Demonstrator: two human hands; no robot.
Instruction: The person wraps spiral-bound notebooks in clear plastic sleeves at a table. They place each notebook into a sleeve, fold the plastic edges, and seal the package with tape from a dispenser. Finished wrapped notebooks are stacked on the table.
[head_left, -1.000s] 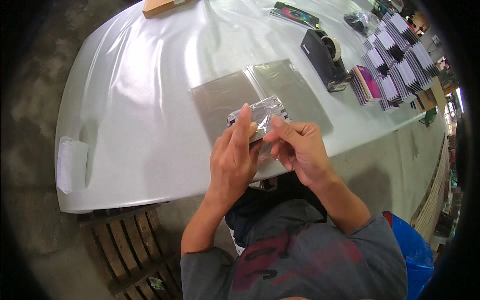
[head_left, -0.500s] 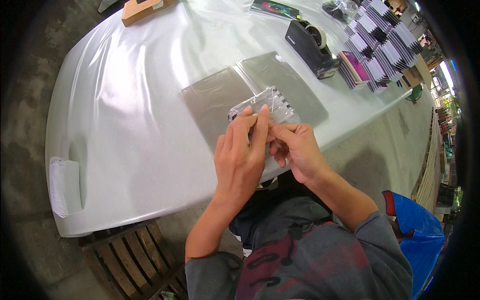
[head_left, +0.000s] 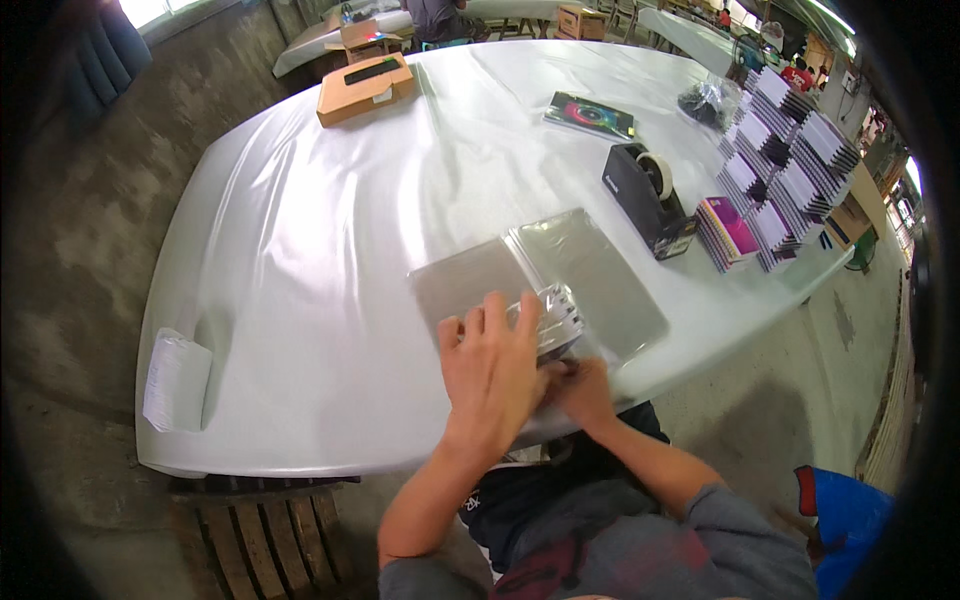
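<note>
Here's the clear-wrapped packet (head_left: 560,325), up in your hands, to the left of the tape dispenser (head_left: 647,205) and nearer you. Your left hand (head_left: 490,375) is grasping its left end, fingers spread! Your right hand (head_left: 584,392) curls at its near edge, fingertips hidden, so I can't tell what they grasp. Clear plastic sleeves (head_left: 590,275) lie on the counter (head_left: 290,330), left of the dispenser; spiral-bound notebooks (head_left: 770,170) pile up right of it; a cardboard box (head_left: 345,97) sits far to its left.
</note>
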